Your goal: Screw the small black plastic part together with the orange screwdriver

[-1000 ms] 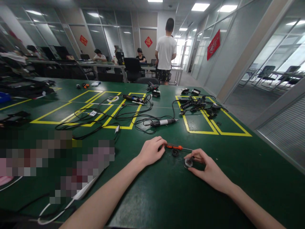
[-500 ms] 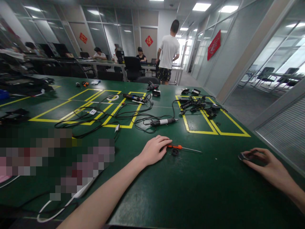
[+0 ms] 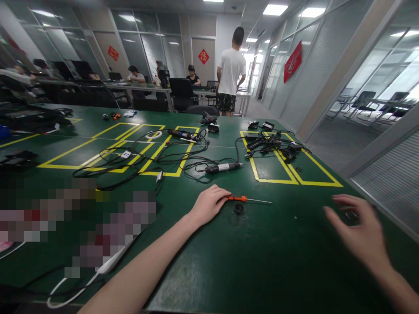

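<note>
My left hand [image 3: 209, 205] rests on the green table with its fingers closed over the handle end of an orange-handled screwdriver [image 3: 238, 199]. The thin metal shaft points to the right. Just below the handle lies a small black ring-shaped part [image 3: 239, 209], apart from my hand. At the right, my right hand [image 3: 362, 229] is slightly blurred, its thumb and fingers spread with nothing gripped between them. Through that gap a small dark round object [image 3: 352, 215] shows, partly hidden by the fingers; its kind is unclear.
Beyond my hands lies a black-and-silver electric screwdriver [image 3: 224, 167] with its cord. A heap of black cables and adapters [image 3: 271, 144] sits at the back right. On the left are a white power strip [image 3: 114, 259] and loops of black cord [image 3: 124, 179]. People are in the background.
My right hand has opened from its curled grip around a dark object and moved slightly toward me. My left hand stays at the screwdriver, which has swung slightly.
</note>
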Demonstrator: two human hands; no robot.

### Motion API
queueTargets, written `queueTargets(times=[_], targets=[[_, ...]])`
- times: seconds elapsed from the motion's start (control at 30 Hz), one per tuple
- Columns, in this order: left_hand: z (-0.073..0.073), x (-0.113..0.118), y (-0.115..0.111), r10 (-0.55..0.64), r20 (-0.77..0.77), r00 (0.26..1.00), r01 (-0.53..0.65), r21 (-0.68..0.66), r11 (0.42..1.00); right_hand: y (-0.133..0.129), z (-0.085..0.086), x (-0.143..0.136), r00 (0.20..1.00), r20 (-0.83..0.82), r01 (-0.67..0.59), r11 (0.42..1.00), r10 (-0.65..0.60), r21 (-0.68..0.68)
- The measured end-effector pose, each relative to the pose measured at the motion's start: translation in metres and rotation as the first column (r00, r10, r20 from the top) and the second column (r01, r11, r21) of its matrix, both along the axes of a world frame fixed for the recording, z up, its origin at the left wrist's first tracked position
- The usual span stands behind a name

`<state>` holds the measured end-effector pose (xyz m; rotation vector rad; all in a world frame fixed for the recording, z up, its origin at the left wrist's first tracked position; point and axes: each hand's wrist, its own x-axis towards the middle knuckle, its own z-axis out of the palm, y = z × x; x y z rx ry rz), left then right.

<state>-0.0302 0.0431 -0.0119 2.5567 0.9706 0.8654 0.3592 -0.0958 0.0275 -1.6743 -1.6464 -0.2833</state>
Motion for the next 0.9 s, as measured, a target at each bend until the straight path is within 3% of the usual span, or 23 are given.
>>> queueTargets(times=[0.03, 0.07, 0.13, 0.23, 0.37, 0.5, 0.63, 0.8, 0.9], targets=[[-0.001, -0.001, 0.000, 0.024, 0.006, 1.000, -0.024, -0.001, 1.000, 0.007, 0.005, -0.031, 0.988, -0.027, -0.156, 0.986, 0.154, -0.063], [-0.001, -0.002, 0.001, 0.053, 0.011, 0.999, -0.053, -0.001, 0.999, 0.014, 0.008, -0.061, 0.950, -0.045, -0.313, 0.934, 0.310, -0.171], [-0.001, -0.005, 0.001, 0.099, 0.010, 0.995, -0.099, 0.006, 0.995, 0.033, 0.011, -0.113, 0.855, -0.031, -0.505, 0.817, 0.518, -0.279], [0.000, -0.009, 0.002, 0.123, -0.019, 0.992, -0.122, 0.015, 0.992, 0.061, 0.008, -0.160, 0.785, 0.017, -0.573, 0.736, 0.619, -0.362], [0.002, -0.011, 0.002, 0.135, -0.031, 0.990, -0.134, 0.019, 0.991, 0.082, 0.007, -0.174, 0.714, 0.055, -0.602, 0.653, 0.698, -0.459], [0.003, -0.010, 0.002, 0.127, -0.029, 0.992, -0.126, 0.015, 0.992, 0.079, 0.019, -0.145, 0.805, -0.142, -0.580, 0.714, 0.576, -0.393], [0.004, -0.009, 0.002, 0.125, -0.027, 0.992, -0.124, 0.014, 0.992, 0.067, 0.021, -0.072, 0.893, -0.228, -0.448, 0.821, 0.388, -0.355], [0.004, -0.010, 0.002, 0.122, -0.034, 0.992, -0.121, 0.020, 0.992, 0.044, -0.001, 0.034, 0.990, -0.018, -0.134, 0.907, 0.138, -0.400], [0.005, -0.009, 0.002, 0.126, -0.038, 0.991, -0.126, 0.015, 0.992, 0.027, -0.010, 0.072, 0.984, 0.158, -0.006, 0.912, 0.077, -0.410]])
